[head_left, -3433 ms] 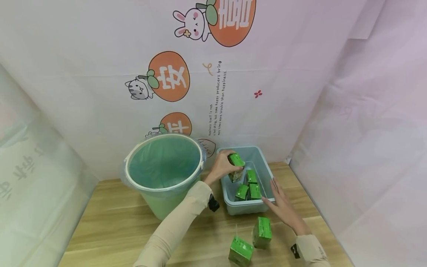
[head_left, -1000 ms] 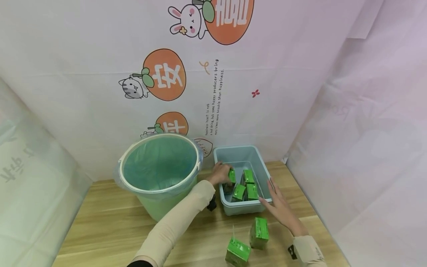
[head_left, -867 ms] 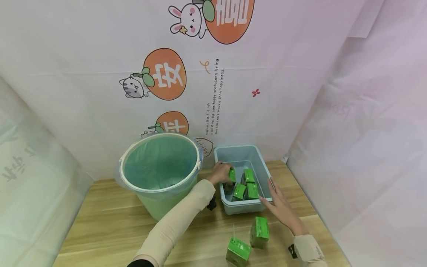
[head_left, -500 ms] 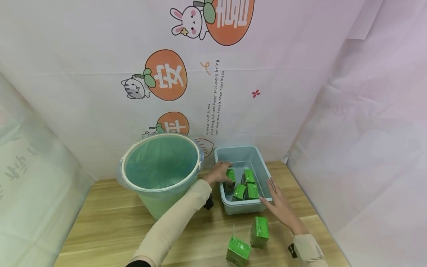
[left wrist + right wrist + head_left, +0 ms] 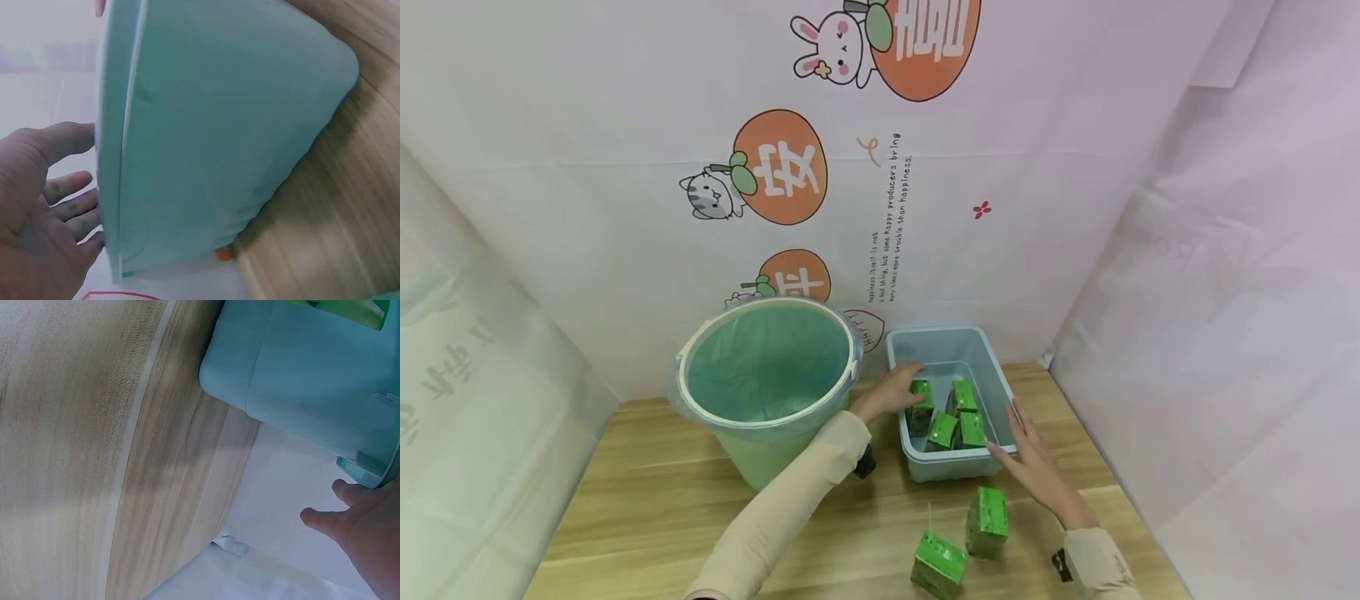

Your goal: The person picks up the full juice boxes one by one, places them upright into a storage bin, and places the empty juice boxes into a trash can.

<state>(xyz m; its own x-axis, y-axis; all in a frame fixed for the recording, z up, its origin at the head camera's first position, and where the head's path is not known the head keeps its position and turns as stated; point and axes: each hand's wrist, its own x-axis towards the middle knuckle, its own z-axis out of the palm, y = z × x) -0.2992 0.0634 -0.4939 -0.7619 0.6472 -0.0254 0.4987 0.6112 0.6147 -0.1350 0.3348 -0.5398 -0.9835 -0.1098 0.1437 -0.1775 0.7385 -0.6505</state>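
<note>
Our left hand (image 5: 891, 393), loosely spread, is nearest the upright green-topped box-shaped carton (image 5: 921, 417) inside the pale-blue plastic bin (image 5: 955, 469), along its left edge.

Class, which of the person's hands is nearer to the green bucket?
Left. The left hand is beside the green bucket, over the adjacent side of the blue bin; the right hand is at the bin's opposite side.

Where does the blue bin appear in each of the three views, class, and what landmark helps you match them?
Head: the blue bin sits right of centre, in the lower half.
Left wrist: the blue bin looms large across the middle, cut off at the top.
Right wrist: the blue bin is at upper right.
Shared landmark: the wood-grain tabletop.
</note>
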